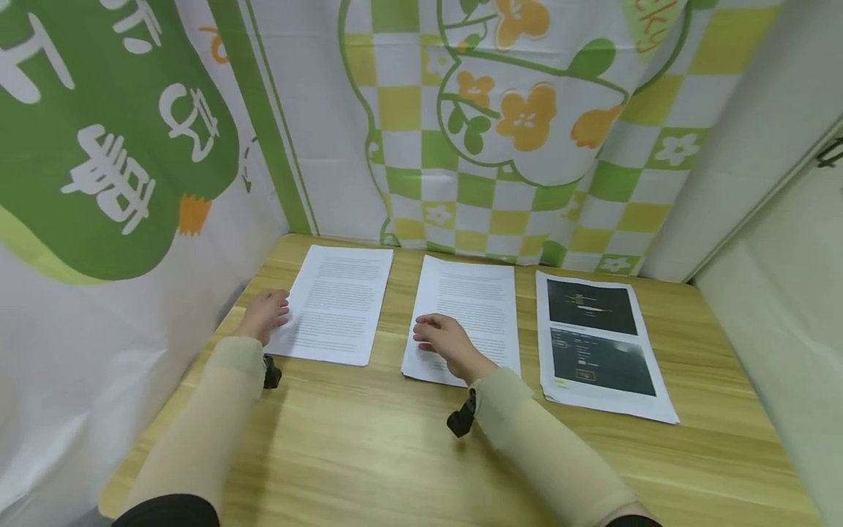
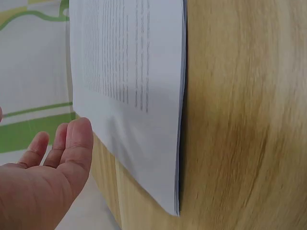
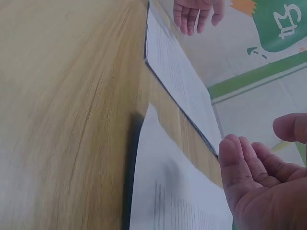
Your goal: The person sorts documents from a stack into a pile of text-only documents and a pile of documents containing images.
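The person's left hand (image 1: 263, 316) is hovering just beside the outer edge of the left paper stack (image 1: 342, 307), its fingers extending loosely and grasping nothing. In the left wrist view, the thumb is barely showing, the picture's edge cutting off all but a sliver. A soft shadow is falling across that stack's corner. The right hand (image 1: 451, 345) is hanging over the middle paper stack (image 1: 474, 293), its fingers bending gently and gripping nothing; hand and forearm are hiding some of the lower printing. From the right wrist, the palm is running out of view, and the far part of this stack is slipping behind the fingers.

All three stacks are lying apart in a row on the wooden table (image 1: 356, 454). The right paper stack (image 1: 602, 344) is showing two dark printed panels, their small lettering blurring beyond reading. The text on the other two is looking like grey lines, too fine to make out. Behind, a patterned curtain (image 1: 415, 157) is hanging, its top leaving the view. At the far right, a black mark (image 1: 831, 152) is being cut off by the picture's edge.
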Motion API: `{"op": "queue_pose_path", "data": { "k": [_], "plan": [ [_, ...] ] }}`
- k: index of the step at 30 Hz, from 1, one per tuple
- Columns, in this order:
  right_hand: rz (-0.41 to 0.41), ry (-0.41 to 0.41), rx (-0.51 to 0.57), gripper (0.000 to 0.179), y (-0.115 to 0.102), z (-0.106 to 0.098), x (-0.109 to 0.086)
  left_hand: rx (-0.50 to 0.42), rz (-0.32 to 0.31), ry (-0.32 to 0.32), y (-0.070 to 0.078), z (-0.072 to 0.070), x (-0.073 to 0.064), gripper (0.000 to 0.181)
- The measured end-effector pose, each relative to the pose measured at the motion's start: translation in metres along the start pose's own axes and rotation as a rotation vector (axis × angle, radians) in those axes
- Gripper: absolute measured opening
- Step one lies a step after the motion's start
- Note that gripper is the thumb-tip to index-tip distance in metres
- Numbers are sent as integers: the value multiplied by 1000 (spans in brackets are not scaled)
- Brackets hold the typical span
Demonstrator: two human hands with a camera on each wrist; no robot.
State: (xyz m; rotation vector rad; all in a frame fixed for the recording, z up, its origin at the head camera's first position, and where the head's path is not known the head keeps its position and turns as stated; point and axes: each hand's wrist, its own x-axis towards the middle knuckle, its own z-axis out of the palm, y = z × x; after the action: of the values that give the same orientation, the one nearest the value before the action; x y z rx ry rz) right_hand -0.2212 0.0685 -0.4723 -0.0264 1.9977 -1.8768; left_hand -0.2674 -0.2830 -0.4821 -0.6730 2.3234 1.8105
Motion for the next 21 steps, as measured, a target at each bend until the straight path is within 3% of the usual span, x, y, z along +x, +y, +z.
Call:
{"op": "queue_pose_path", "data": {
  "k": [7,14,21],
  "plan": [
    [34,-35,47,37,2,29,14,30,-2,46,-8,-13,2,54],
    [119,-29,39,33,10,54,25,39,-51,12,-12,-18,5,62],
    [159,7,22,35,13,69,31,19,-80,26,-16,-18,10,61]
  ]
}}
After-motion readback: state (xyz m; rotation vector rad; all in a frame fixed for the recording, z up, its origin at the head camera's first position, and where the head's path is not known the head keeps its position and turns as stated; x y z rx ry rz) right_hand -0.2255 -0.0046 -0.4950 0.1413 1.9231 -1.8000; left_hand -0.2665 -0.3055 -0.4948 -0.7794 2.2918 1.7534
